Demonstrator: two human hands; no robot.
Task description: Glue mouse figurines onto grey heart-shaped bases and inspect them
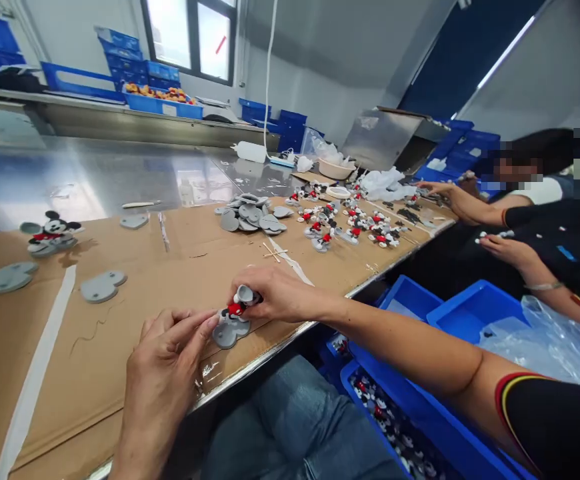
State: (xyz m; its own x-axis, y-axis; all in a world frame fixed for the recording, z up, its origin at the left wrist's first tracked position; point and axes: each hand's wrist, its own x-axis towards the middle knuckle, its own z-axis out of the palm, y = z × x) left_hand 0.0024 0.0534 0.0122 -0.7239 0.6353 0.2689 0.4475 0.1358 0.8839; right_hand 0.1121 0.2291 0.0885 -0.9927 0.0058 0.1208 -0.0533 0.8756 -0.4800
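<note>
My right hand is closed around the upper part of a Mickey Mouse figurine with red shorts. The figurine stands over a grey heart-shaped base near the table's front edge. At the left side of the figurine and base, my left hand has its thumb and fingertips pinched together. Whatever lies between those fingertips is hidden. Further left, another figurine stands upright on its base, with loose heart-shaped bases lying nearby on the cardboard.
A pile of grey bases and several figurines cover the cardboard's far right. Thin sticks lie in front of the pile. Blue bins stand below the table edge. A co-worker's hands are at the right.
</note>
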